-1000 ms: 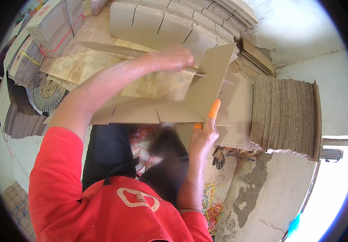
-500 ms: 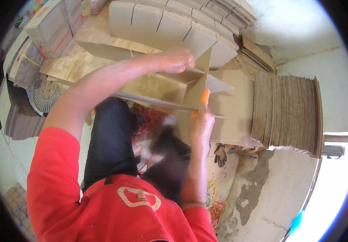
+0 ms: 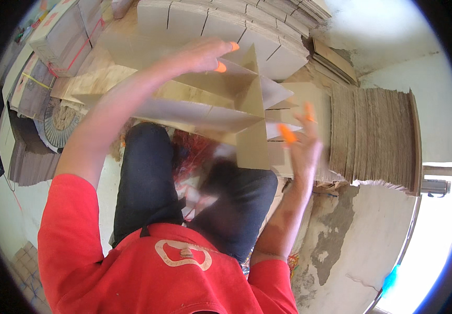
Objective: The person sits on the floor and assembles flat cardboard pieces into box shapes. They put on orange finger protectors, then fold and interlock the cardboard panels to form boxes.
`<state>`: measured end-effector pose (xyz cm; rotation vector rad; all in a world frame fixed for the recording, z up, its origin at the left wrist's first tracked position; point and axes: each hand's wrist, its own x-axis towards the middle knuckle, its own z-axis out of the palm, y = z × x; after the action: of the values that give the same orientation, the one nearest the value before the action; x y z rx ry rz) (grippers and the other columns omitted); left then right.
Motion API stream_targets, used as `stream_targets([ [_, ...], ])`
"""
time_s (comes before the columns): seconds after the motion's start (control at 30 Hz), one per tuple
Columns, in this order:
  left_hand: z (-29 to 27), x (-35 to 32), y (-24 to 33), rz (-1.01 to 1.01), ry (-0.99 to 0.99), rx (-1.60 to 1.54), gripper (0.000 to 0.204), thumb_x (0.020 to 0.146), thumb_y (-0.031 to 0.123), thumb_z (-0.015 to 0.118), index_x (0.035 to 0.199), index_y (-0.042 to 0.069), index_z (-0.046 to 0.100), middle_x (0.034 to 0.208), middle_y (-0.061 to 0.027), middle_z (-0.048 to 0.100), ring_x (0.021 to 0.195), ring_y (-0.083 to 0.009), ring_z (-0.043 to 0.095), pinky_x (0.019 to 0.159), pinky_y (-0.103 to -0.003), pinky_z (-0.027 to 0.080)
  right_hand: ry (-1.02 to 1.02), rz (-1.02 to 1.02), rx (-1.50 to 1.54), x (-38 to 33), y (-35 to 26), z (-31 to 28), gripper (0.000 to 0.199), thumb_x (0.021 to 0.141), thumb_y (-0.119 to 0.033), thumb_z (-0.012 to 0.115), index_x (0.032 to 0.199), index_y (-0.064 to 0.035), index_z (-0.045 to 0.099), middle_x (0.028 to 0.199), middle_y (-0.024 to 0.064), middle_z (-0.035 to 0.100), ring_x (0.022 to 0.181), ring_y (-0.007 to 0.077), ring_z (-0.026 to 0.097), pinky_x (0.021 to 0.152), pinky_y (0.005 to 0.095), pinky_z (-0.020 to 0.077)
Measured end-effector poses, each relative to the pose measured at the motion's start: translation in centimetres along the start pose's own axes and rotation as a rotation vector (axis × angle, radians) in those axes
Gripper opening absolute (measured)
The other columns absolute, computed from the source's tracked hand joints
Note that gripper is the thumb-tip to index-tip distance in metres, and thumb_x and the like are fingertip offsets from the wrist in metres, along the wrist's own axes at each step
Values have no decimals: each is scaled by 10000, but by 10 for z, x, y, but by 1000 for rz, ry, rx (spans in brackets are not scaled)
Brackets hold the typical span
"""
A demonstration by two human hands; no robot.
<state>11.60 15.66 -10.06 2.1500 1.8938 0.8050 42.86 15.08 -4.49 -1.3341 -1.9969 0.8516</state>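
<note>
A partly interlocked cardboard divider (image 3: 249,145) lies in front of me. One short cross strip crosses the right ends of the long slotted strips (image 3: 192,111). My left hand (image 3: 205,55) is over the far long strip, its orange-covered fingertips apart and gripping nothing that I can see. To the right of the cross strip, beside the strips' protruding ends, my right hand (image 3: 305,149) is raised with its fingers spread. Orange covers show on its fingertips too, and it is slightly blurred. Nothing is in it.
A tall stack of cardboard strips (image 3: 375,138) stands on the right. More slotted cardboard sheets (image 3: 199,23) are piled behind the divider on a wooden board (image 3: 92,78). Tied cartons (image 3: 61,34) and a round fan (image 3: 61,123) are at the left.
Both hands have come away from the cross strip: the left up and leftward, the right to the right. The cross strip now sits lower and nearer me, across the long strips.
</note>
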Motion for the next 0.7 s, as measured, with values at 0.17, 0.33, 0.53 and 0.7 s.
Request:
stream_targets([
  [0.17,-56,-56,56,-51,-45,0,550,769,178,706,1276,79,521,1080,-168,604,1043,-309,545,900,-410,423,352,138,-871,-10,101,-38,662,784,-233,709,1324,18,421,1288,206,494,1152,371,477,894,461,451],
  [0.33,-30,-110,49,65,-60,97,380,746,180,702,1097,69,608,884,-153,614,851,-327,581,769,-416,465,165,267,-1080,-13,149,-39,688,690,-306,777,1226,5,477,1153,167,544,1096,376,489,823,499,462],
  [0.53,-15,-106,29,78,-141,92,116,755,63,637,748,22,528,668,-170,554,681,-378,561,590,-458,418,253,326,-875,-3,149,-63,561,624,-286,811,1046,-16,559,976,156,622,917,357,590,786,446,476],
  [0.7,-11,-100,24,72,-83,18,78,740,16,621,773,14,550,674,-193,548,680,-385,559,577,-463,402,400,223,-675,-10,144,-63,465,595,-301,828,924,-51,615,800,146,635,760,324,601,688,435,464],
])
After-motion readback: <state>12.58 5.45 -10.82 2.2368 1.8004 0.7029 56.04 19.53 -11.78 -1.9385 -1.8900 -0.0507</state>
